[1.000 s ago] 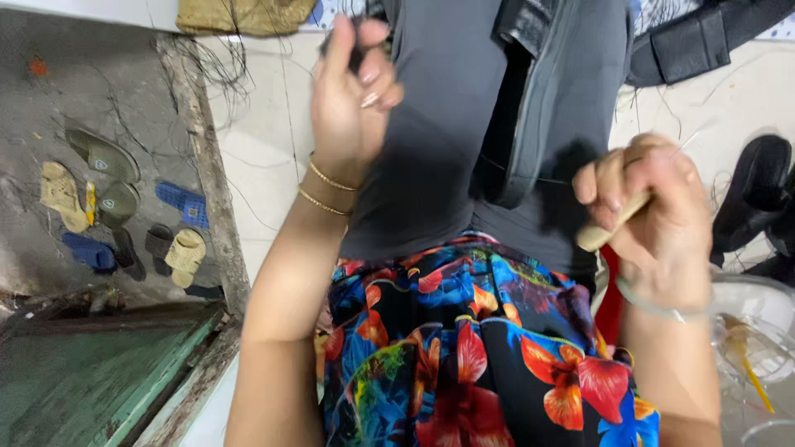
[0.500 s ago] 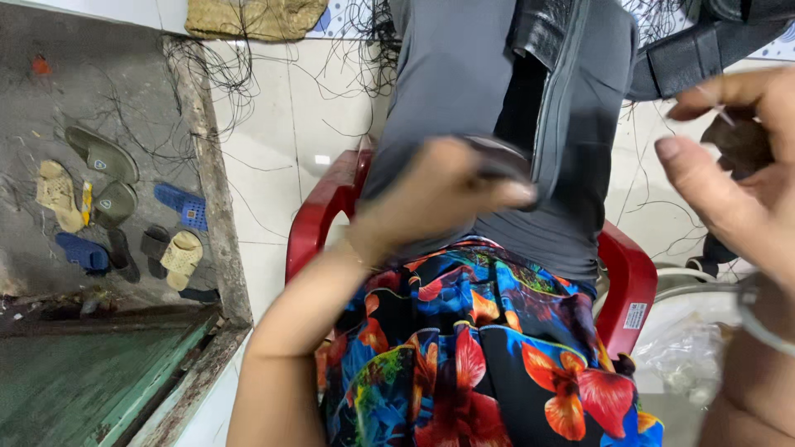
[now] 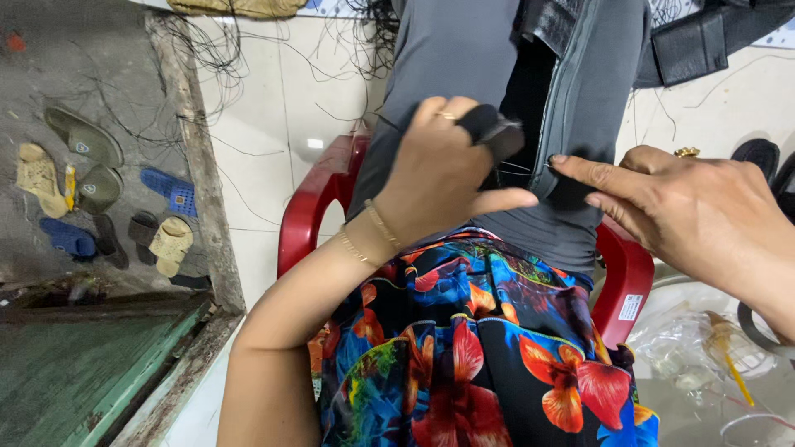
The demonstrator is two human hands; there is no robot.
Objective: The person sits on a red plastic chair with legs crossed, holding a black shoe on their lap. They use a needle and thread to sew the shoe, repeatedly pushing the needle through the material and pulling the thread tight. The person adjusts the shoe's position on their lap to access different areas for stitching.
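left hand (image 3: 439, 178) lies on the grey garment (image 3: 464, 74) draped over the person's lap, fingers curled, thumb stretched toward the right; a black cover sits on one fingertip (image 3: 489, 124), and a ring shows on another finger. two thin gold bangles (image 3: 368, 236) at the left wrist. it presses the cloth more than grips it, closed loosely against the fabric. right hand (image 3: 696, 215) comes in from the right, index finger and thumb pinched at the edge of the dark opening of the garment, just beside the left thumb; a thin thread or needle seems to run between the two hands, too fine to tell which. right hand pinches the grey cloth edge.

garment hangs from top of frame down to the lap, over a bright floral skirt (image 3: 489, 356) in black, red, blue. person sits in a red plastic chair (image 3: 319, 207). a black leather-like piece (image 3: 704, 41) lies at upper right. several sandals (image 3: 83, 190) lie on the grey ground at left, beyond a worn threshold (image 3: 207, 182). loose black threads are scattered on the tiled floor (image 3: 265, 124). crumpled clear plastic (image 3: 696, 348) lies at lower right.
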